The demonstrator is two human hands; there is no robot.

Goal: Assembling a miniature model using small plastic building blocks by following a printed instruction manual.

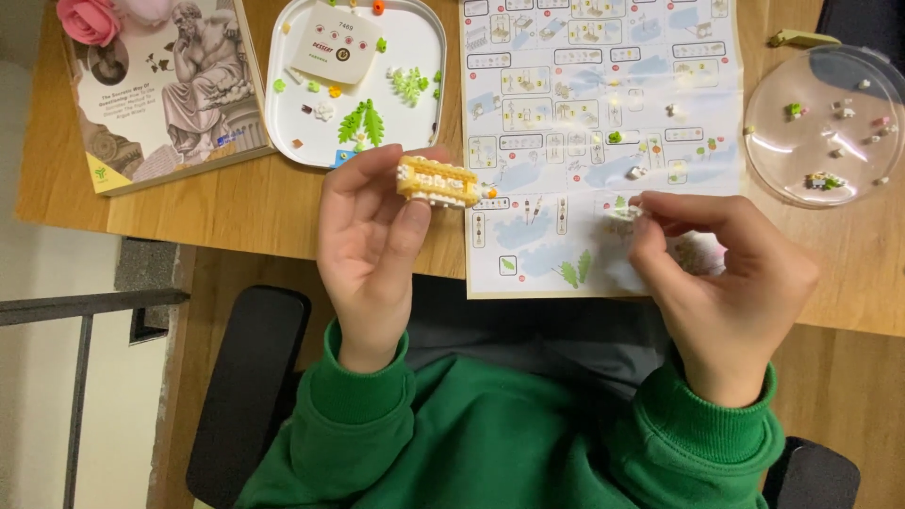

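My left hand [370, 243] holds a small yellow and white brick model [437, 181] between thumb and fingers, just above the wooden table's near edge. My right hand [721, 283] rests on the lower part of a printed instruction sheet [566, 104] and pinches a tiny pale piece [623, 213] at its fingertips. A few loose tiny bricks [636, 172] lie on the sheet. Both sleeves are green.
A white rounded tray [283, 113] with green leaf pieces and small bricks sits at the back. A book [156, 90] with a statue picture lies left, a pink flower on it. A clear round dish [801, 160] of small pieces stands right. Black chair arms show below.
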